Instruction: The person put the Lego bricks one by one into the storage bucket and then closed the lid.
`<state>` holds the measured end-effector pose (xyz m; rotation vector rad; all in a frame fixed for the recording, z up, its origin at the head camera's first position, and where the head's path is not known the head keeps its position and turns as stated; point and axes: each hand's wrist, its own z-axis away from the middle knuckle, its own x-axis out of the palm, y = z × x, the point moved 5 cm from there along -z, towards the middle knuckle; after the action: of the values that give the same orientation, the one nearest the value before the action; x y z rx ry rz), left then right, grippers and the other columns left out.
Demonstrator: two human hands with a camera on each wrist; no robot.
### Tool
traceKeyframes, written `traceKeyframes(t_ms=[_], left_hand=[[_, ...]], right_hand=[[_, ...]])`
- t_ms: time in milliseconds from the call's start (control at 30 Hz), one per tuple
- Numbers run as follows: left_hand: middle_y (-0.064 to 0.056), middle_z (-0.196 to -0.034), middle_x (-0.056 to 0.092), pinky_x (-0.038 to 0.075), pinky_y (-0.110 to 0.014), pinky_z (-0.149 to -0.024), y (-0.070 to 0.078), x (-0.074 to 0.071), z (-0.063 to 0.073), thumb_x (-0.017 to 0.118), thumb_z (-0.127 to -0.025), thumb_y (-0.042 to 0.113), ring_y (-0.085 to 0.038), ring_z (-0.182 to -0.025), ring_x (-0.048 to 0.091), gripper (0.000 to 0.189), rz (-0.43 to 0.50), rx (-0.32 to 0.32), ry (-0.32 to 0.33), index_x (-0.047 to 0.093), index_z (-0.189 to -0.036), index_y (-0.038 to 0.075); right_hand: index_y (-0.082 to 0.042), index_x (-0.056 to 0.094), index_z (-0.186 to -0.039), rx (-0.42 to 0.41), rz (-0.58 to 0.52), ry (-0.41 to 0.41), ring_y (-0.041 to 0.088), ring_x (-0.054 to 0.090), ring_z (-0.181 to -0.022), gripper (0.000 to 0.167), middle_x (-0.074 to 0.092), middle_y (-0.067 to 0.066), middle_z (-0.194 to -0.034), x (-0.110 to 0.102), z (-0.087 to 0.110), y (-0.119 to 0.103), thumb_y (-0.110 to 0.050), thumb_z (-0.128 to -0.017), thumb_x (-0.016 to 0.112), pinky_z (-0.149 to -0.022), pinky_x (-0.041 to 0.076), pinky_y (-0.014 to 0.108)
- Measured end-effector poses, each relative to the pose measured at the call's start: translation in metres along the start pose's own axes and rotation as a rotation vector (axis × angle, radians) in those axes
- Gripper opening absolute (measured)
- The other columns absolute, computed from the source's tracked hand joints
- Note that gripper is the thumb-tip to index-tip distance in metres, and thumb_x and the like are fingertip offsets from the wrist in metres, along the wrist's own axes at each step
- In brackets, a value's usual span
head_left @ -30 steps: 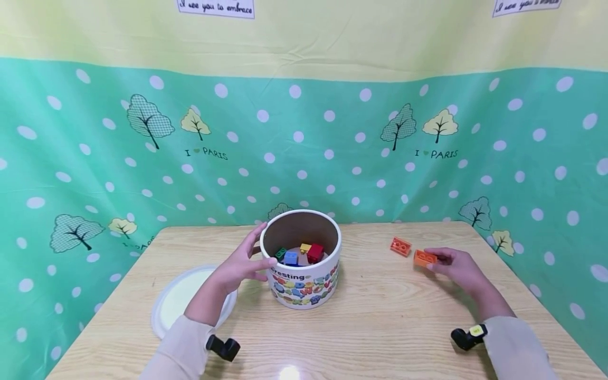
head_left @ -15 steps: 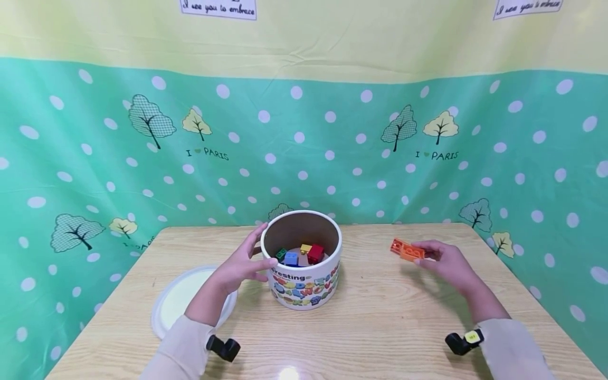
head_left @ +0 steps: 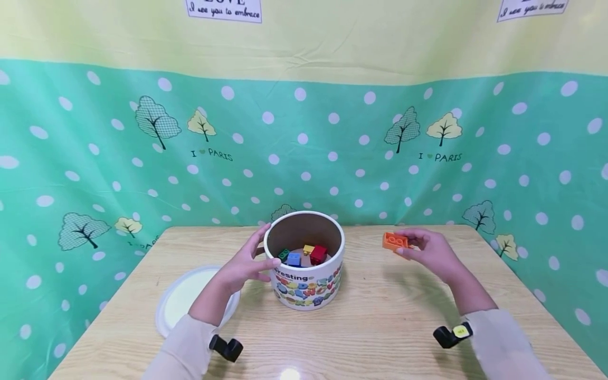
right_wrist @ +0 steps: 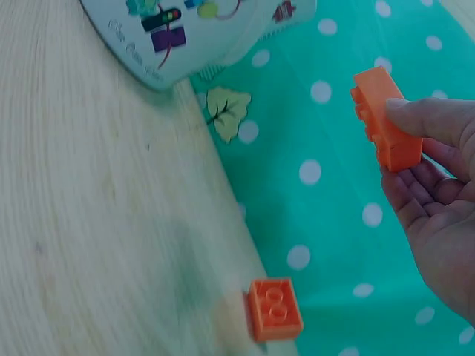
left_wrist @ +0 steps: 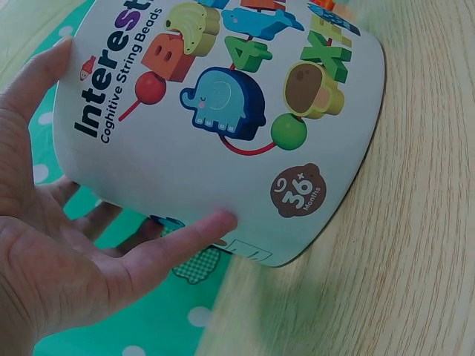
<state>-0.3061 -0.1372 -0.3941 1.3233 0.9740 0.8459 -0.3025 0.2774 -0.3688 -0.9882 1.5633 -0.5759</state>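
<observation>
A round white tub with a letter-and-animal print stands mid-table, holding several toy building bricks, among them a blue one and a red one. My left hand holds the tub's left side, thumb across the front and fingers spread along the wall. Raised over the table at the right, my right hand pinches an orange building brick by one end, studs showing. A second orange brick lies on the table in the right wrist view; in the head view it is mostly hidden behind the held one.
A round white lid lies left of the tub, partly under my left forearm. Behind the wooden table hangs a green and yellow curtain with dots and trees. Each wrist carries a small black camera.
My right hand has lifted the orange brick and carried it leftward, past and in front of the other orange brick. The left hand keeps its place on the tub.
</observation>
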Motion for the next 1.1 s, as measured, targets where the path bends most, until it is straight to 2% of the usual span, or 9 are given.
traceKeyframes(t_ms=[167, 333, 433, 567, 667, 800, 900, 1100], left_hand=[[-0.009, -0.160, 0.009, 0.056, -0.056, -0.076, -0.001, 0.001, 0.000, 0.076, -0.085, 0.020, -0.043, -0.142, 0.016, 0.095, 0.000, 0.004, 0.001, 0.014, -0.156, 0.028], [-0.010, -0.160, 0.010, 0.056, -0.056, -0.076, -0.001, 0.001, 0.000, 0.075, -0.086, 0.021, -0.045, -0.142, 0.015, 0.093, -0.008, 0.014, -0.006, 0.014, -0.156, 0.027], [-0.010, -0.158, 0.014, 0.056, -0.055, -0.076, -0.001, 0.001, 0.000, 0.076, -0.085, 0.024, -0.045, -0.141, 0.017, 0.092, -0.015, 0.017, -0.003, 0.016, -0.155, 0.028], [-0.009, -0.157, 0.017, 0.057, -0.054, -0.075, -0.001, 0.000, 0.000, 0.077, -0.084, 0.025, -0.044, -0.141, 0.018, 0.092, -0.022, 0.018, 0.007, 0.018, -0.154, 0.028], [-0.010, -0.158, 0.016, 0.057, -0.054, -0.075, -0.001, 0.000, 0.001, 0.076, -0.085, 0.025, -0.045, -0.141, 0.018, 0.091, -0.028, 0.022, 0.006, 0.017, -0.154, 0.027], [-0.011, -0.159, 0.014, 0.056, -0.055, -0.076, 0.000, 0.001, 0.001, 0.076, -0.085, 0.025, -0.045, -0.141, 0.017, 0.092, -0.032, 0.023, -0.003, 0.015, -0.155, 0.026], [-0.010, -0.159, 0.013, 0.056, -0.056, -0.076, 0.000, 0.001, 0.001, 0.076, -0.085, 0.026, -0.045, -0.141, 0.017, 0.093, -0.033, 0.021, -0.006, 0.015, -0.155, 0.026], [-0.011, -0.159, 0.013, 0.056, -0.056, -0.076, -0.001, 0.001, 0.001, 0.076, -0.085, 0.026, -0.045, -0.141, 0.017, 0.093, -0.034, 0.024, -0.005, 0.015, -0.155, 0.026]], right_hand=[[-0.004, 0.062, -0.128, -0.063, -0.047, 0.001, 0.035, 0.056, -0.116, 0.044, 0.057, 0.017, -0.126, 0.007, -0.005, -0.017, -0.014, -0.087, 0.075, -0.079, 0.054, 0.021], [-0.005, 0.063, -0.126, -0.094, -0.062, -0.006, 0.030, 0.057, -0.111, 0.042, 0.058, 0.012, -0.122, 0.012, -0.010, -0.032, -0.015, -0.087, 0.075, -0.075, 0.055, 0.022], [-0.005, 0.064, -0.126, -0.124, -0.048, -0.005, 0.027, 0.058, -0.108, 0.042, 0.058, 0.011, -0.124, 0.014, -0.013, -0.041, -0.015, -0.086, 0.076, -0.078, 0.053, 0.018], [-0.006, 0.065, -0.124, -0.170, -0.014, -0.007, 0.023, 0.059, -0.105, 0.041, 0.059, 0.009, -0.124, 0.017, -0.016, -0.053, -0.015, -0.085, 0.077, -0.089, 0.046, 0.011], [-0.008, 0.066, -0.124, -0.189, 0.010, -0.019, 0.021, 0.058, -0.103, 0.041, 0.061, 0.005, -0.121, 0.019, -0.019, -0.062, -0.017, -0.086, 0.077, -0.091, 0.044, 0.011], [-0.009, 0.066, -0.123, -0.214, 0.025, -0.036, 0.020, 0.058, -0.103, 0.041, 0.062, 0.003, -0.117, 0.021, -0.023, -0.074, -0.021, -0.085, 0.078, -0.090, 0.046, 0.015], [-0.010, 0.067, -0.122, -0.233, 0.010, -0.046, 0.019, 0.058, -0.103, 0.041, 0.063, 0.002, -0.117, 0.023, -0.028, -0.082, -0.021, -0.084, 0.079, -0.092, 0.049, 0.022], [-0.010, 0.067, -0.122, -0.224, 0.001, -0.077, 0.021, 0.057, -0.106, 0.041, 0.062, 0.004, -0.120, 0.031, -0.039, -0.097, -0.017, -0.083, 0.079, -0.095, 0.050, 0.034]])
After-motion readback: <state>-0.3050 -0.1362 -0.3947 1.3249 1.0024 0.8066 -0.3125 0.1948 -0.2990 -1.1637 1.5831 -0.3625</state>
